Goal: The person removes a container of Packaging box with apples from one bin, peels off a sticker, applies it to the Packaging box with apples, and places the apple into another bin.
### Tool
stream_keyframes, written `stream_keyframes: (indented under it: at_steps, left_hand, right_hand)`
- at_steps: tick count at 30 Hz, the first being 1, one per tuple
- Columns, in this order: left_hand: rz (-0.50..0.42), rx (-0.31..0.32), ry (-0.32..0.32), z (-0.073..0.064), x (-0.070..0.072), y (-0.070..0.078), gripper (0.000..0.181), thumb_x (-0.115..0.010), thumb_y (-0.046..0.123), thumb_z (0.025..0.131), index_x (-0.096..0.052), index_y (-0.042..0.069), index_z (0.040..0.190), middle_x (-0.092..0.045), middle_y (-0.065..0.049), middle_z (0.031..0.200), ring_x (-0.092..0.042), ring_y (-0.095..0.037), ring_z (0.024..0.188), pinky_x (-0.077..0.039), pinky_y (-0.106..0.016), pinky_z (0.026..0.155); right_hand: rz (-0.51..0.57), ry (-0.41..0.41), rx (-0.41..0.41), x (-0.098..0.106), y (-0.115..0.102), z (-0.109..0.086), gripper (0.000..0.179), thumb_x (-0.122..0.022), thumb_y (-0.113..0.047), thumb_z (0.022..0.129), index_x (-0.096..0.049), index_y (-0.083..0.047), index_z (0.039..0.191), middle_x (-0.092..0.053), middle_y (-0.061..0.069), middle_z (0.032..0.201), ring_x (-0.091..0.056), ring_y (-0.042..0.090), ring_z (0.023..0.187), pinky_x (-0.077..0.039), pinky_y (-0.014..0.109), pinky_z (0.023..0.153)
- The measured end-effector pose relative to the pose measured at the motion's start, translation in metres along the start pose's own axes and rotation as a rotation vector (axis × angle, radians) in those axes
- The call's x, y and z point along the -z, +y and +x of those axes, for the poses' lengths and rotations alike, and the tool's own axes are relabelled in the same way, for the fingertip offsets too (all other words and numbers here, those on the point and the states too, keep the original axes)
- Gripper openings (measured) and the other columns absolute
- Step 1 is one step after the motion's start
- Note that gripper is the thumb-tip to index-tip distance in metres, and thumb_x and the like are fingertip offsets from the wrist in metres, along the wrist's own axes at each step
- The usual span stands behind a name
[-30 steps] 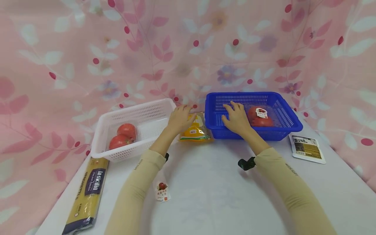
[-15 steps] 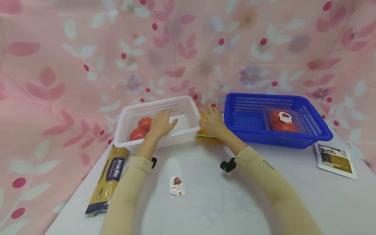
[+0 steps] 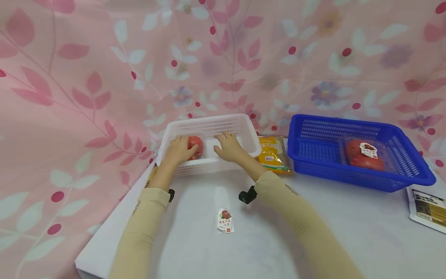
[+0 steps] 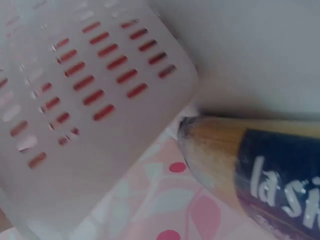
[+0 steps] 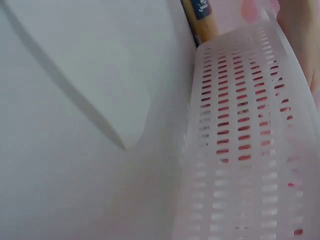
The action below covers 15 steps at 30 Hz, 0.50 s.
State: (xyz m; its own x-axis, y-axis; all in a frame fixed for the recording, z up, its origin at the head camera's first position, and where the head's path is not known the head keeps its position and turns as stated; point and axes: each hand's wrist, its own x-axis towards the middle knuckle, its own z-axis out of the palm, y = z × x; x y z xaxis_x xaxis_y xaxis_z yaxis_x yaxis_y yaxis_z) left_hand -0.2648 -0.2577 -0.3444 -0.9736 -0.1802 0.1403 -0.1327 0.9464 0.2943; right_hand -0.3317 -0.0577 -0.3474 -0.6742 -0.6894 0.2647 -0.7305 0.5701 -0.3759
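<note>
My left hand (image 3: 178,150) reaches over the left end of the white plastic basket (image 3: 223,164), covering part of the red tomatoes (image 3: 196,146), its thumb spread beside the visible one. My right hand (image 3: 229,147) hangs with loosely spread fingers over the middle of the same basket, holding nothing. In the left wrist view, red shows through the slots of the basket wall (image 4: 145,120). The right wrist view shows the basket's long slotted side (image 5: 240,175), with red behind its far part.
A yellow food bag (image 3: 273,155) lies between the white basket and a blue basket (image 3: 334,176), which holds packaged tomatoes (image 3: 357,153). A flat packet (image 3: 428,205) lies far right. A spaghetti pack (image 4: 280,170) touches the white basket's corner. A fruit label (image 3: 225,221) lies in front.
Both hands have moved left: the left from above the yellow bag to the tomatoes, the right from the blue basket to the white basket. The head view has turned left.
</note>
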Motion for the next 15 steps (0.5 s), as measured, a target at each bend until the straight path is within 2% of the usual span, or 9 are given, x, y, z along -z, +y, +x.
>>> stream_keyframes:
  at_steps: [2,4,7,11,15]
  left_hand:
    - [-0.012,0.008,-0.008,0.000,0.001,-0.004,0.061,-0.047,0.039,0.091,-0.036,0.000,0.136,-0.035,-0.025,0.134,-0.034,-0.043,0.118,-0.029,-0.057,0.098]
    - [-0.012,0.013,-0.018,0.000,0.001,-0.007,0.063,-0.046,0.038,0.091,-0.033,-0.002,0.137,-0.033,-0.027,0.135,-0.033,-0.046,0.119,-0.029,-0.058,0.098]
    - [-0.016,0.022,-0.032,-0.001,0.000,-0.010,0.065,-0.046,0.038,0.092,-0.030,-0.004,0.138,-0.031,-0.031,0.135,-0.033,-0.050,0.118,-0.029,-0.061,0.096]
    - [-0.023,0.037,-0.036,-0.002,-0.003,-0.012,0.064,-0.048,0.037,0.091,-0.032,-0.004,0.138,-0.034,-0.031,0.133,-0.036,-0.049,0.117,-0.029,-0.061,0.097]
    - [-0.035,0.031,-0.030,-0.002,-0.004,-0.013,0.058,-0.050,0.033,0.091,-0.038,-0.004,0.134,-0.037,-0.029,0.130,-0.037,-0.044,0.119,-0.027,-0.058,0.099]
  right_hand:
    - [-0.012,-0.021,0.007,-0.005,-0.006,0.008,0.045,-0.049,-0.027,0.093,-0.045,-0.007,0.133,-0.034,0.021,0.139,-0.027,0.036,0.128,-0.021,0.048,0.105]
    - [-0.015,-0.049,0.014,-0.011,-0.012,0.015,0.045,-0.049,-0.027,0.093,-0.045,-0.006,0.132,-0.036,0.019,0.139,-0.029,0.035,0.129,-0.023,0.048,0.105]
    - [0.016,-0.141,0.011,-0.017,-0.018,0.021,0.046,-0.048,-0.028,0.094,-0.045,-0.004,0.133,-0.040,0.017,0.138,-0.034,0.031,0.129,-0.027,0.047,0.105]
    - [0.105,-0.265,-0.044,-0.023,-0.020,0.026,0.049,-0.047,-0.031,0.094,-0.043,-0.003,0.134,-0.044,0.014,0.136,-0.038,0.026,0.127,-0.032,0.043,0.103]
    - [0.177,-0.287,-0.093,-0.026,-0.018,0.030,0.055,-0.051,-0.033,0.092,-0.038,-0.003,0.136,-0.045,0.014,0.135,-0.040,0.025,0.125,-0.033,0.043,0.101]
